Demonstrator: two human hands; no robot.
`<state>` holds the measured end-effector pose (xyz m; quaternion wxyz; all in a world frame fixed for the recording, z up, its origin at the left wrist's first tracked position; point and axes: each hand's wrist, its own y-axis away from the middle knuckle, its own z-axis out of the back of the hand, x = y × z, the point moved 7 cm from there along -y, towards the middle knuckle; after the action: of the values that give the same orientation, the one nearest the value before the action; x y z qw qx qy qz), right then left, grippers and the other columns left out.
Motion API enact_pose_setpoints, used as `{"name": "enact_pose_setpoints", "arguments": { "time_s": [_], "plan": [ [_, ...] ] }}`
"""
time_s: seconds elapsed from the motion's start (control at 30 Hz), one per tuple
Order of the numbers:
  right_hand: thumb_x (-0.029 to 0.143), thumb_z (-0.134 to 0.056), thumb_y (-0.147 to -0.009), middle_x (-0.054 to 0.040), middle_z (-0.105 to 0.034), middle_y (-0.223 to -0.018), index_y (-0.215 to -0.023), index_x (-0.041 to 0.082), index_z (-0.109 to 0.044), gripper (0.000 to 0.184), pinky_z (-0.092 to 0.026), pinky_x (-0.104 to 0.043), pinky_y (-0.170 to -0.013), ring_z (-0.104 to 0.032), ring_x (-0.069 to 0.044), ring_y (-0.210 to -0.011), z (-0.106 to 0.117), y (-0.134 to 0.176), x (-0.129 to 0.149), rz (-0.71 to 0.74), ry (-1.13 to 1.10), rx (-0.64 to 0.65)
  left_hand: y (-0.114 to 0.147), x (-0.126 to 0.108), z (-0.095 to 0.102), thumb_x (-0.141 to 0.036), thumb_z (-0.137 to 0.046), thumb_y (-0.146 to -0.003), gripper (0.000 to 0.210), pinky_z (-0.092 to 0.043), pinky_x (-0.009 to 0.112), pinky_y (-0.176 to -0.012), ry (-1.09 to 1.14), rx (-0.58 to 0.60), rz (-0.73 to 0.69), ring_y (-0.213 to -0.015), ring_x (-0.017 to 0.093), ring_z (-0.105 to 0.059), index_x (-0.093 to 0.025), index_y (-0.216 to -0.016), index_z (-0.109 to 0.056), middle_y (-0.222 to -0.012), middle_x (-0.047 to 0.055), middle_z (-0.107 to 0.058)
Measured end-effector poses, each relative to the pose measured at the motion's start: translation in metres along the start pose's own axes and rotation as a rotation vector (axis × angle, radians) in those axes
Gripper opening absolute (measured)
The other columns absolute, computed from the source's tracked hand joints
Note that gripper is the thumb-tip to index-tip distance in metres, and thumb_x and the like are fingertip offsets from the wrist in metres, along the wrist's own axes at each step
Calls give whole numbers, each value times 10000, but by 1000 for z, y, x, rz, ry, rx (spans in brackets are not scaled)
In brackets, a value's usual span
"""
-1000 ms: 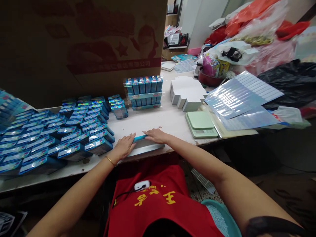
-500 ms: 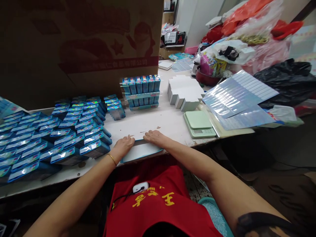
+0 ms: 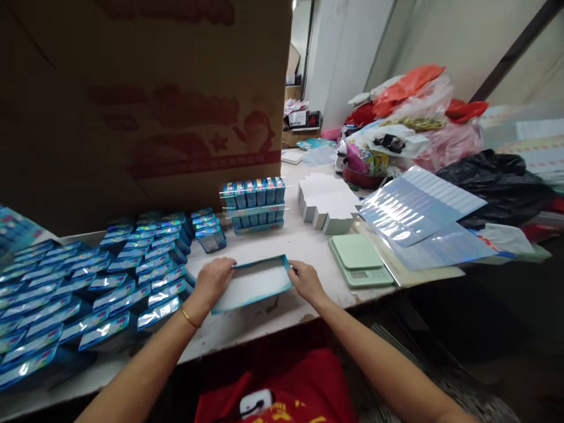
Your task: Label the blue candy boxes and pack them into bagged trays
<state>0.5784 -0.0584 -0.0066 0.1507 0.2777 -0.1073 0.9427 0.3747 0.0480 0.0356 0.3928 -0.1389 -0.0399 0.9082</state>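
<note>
A shallow open cardboard tray, white inside with blue edges, is held a little over the front of the table. My left hand grips its left end, fingers closed on the wall. At the right end, my right hand pinches the corner. Left of my left hand stand rows of small blue boxes with shiny tops. Just beyond the tray is a short row of the same boxes. Behind it, two stacked trays packed with blue boxes stand against the big carton.
A large brown carton walls off the back left. Right of the tray lie a pale green scale, a stack of white card blanks and shiny printed sheets. Plastic bags pile up at the back right.
Both hands were pressed close together on flat card at the table edge. Now they are farther apart, holding it as a tray with raised walls. The view has tilted upward.
</note>
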Motion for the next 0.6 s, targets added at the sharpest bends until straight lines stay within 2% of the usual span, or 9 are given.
{"name": "enact_pose_setpoints", "arguments": {
  "time_s": [0.07, 0.1, 0.13, 0.2, 0.27, 0.33, 0.43, 0.5, 0.6],
  "plan": [
    [158, -409, -806, -39, -658, -814, -907, 189, -639, 253, -373, -231, -665, -585, -156, -745, 32, -23, 15, 44, 43, -96, -27, 3, 45, -335, -544, -764, 395, -416, 384, -906, 142, -244, 58, -1035, 241, -537, -176, -1126, -536, -1131, 112, -590],
    [167, -408, -811, -42, -657, -829, -909, 192, -637, 250, -371, -236, -670, -585, -162, -761, 46, -34, 20, 63, 89, -133, -35, 6, 58, -371, -551, -753, 455, -427, 375, -893, 229, -297, 104, -1021, 235, -546, -166, -1157, -517, -1139, 111, -587],
    [172, -401, -818, -45, -656, -850, -928, 197, -633, 258, -372, -242, -673, -586, -168, -779, 55, -45, 24, 79, 142, -150, -39, 8, 60, -392, -538, -754, 474, -443, 363, -870, 313, -292, 150, -984, 225, -564, -155, -1164, -515, -1109, 107, -602],
    [173, -375, -841, -51, -650, -905, -1008, 212, -611, 292, -377, -248, -674, -587, -172, -809, 54, -63, 28, 123, 244, -123, -31, 7, 38, -372, -475, -782, 427, -467, 343, -824, 441, -137, 226, -885, 205, -600, -132, -1127, -554, -986, 94, -649],
    [164, -354, -858, -52, -645, -944, -1082, 230, -581, 325, -388, -251, -668, -590, -173, -834, 30, -77, 33, 212, 323, -21, -2, 0, -4, -300, -438, -785, 434, -466, 340, -834, 475, 35, 290, -881, 201, -609, -117, -1165, -543, -993, 102, -658],
    [145, -347, -864, -54, -642, -967, -1110, 241, -566, 343, -402, -252, -672, -591, -176, -874, -10, -87, 43, 336, 373, 116, 36, -6, -42, -230, -382, -793, 466, -417, 343, -926, 458, 93, 347, -1035, 209, -568, -98, -1224, -500, -1170, 137, -592],
    [157, -395, -861, -55, -654, -967, -1060, 252, -601, 302, -427, -263, -711, -594, -185, -915, -69, -93, 65, 462, 357, 336, 74, -4, -72, -227, -421, -771, 534, -342, 367, -1009, 427, 140, 414, -1226, 242, -429, -92, -1287, -427, -1307, 170, -480],
    [235, -439, -869, -58, -660, -981, -1076, 255, -600, 263, -438, -278, -764, -593, -190, -944, -94, -97, 83, 483, 314, 410, 72, 14, -59, -298, -460, -777, 589, -326, 398, -1019, 449, 61, 480, -1248, 265, -399, -78, -1317, -372, -1330, 200, -441],
    [376, -401, -894, -70, -598, -1162, -1249, 236, -483, 390, -401, -292, -910, -526, -176, -1098, -104, -113, 119, 495, 2, 283, 34, 64, -9, -415, -426, -820, 594, -315, 404, -1030, 607, -262, 589, -1263, 245, -379, -126, -1332, -334, -1369, 171, -399]
  ]
}}
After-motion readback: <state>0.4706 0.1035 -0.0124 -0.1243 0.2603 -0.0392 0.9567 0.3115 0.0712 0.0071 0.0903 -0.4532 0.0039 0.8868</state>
